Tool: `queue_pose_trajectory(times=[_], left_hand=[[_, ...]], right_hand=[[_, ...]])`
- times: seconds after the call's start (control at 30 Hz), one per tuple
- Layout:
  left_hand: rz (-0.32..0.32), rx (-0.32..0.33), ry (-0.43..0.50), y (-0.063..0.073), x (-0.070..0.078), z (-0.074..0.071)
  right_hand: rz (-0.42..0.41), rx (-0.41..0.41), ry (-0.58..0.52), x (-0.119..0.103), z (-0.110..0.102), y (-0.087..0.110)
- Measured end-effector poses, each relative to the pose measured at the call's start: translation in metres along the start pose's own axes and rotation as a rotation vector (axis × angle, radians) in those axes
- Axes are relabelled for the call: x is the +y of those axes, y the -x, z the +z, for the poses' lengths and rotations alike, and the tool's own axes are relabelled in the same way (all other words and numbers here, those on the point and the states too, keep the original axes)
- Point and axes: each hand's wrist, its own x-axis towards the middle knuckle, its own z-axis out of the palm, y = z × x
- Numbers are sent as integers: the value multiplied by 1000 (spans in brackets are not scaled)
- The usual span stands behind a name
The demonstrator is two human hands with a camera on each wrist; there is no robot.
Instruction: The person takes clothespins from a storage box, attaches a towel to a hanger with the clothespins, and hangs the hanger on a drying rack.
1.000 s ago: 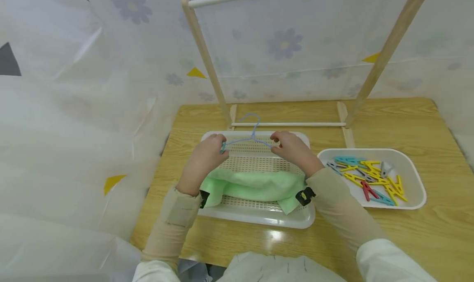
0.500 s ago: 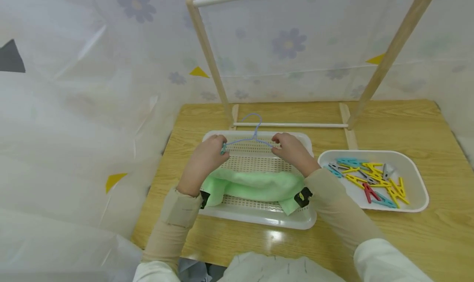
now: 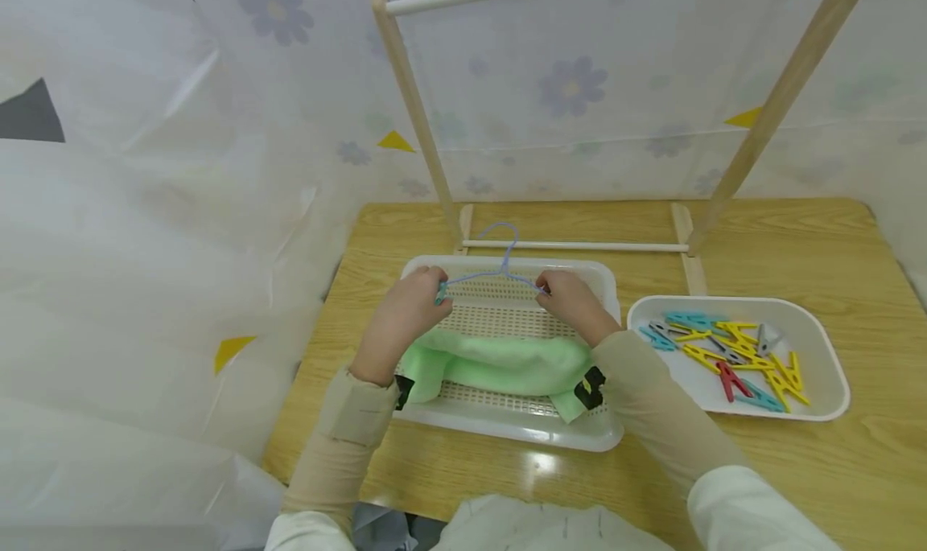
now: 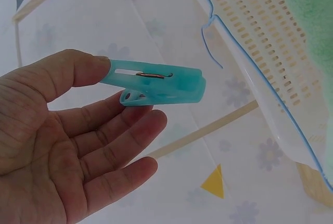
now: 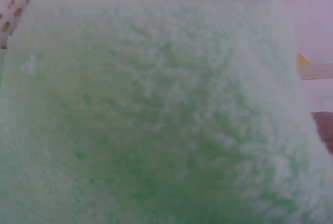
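- Pinching a teal clothespin (image 4: 156,82) — that's the left hand (image 3: 407,303): thumb and index clamped on its handles, other fingers loosely bent below it.
- Clothespin sits by the left arm of the blue hanger (image 3: 504,273); left wrist view shows the wire beyond it with a gap.
- Right hand (image 3: 570,300): thumb and index together on the hanger's right arm, gripping the wire; small dark bit there, can't tell what.
- Hanger is over the far part of the perforated white basket (image 3: 521,434), hook pointing away from the person.
- Green cloth (image 3: 507,362) stretches across the basket between the wrists, ends drooping. Fills most of the right wrist view; can't tell if it touches the hanger.
- White tray (image 3: 836,374) right of the basket on the wooden bench (image 3: 826,462) — loose clothespins (image 3: 727,384) inside: yellow, teal, grey, one red.
- Wooden rack (image 3: 770,129) stands behind the basket, flowered sheet (image 3: 652,92) behind that.
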Motion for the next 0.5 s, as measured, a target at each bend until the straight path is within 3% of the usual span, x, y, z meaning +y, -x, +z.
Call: queue_pose_trajectory(times=[0.3, 0.5], left_hand=[[-3, 0, 5, 1, -3, 3], [-14, -5, 11, 1, -6, 4]], right_hand=[[22, -33, 12, 1, 2, -1], [-40, 28, 52, -3, 0, 1]])
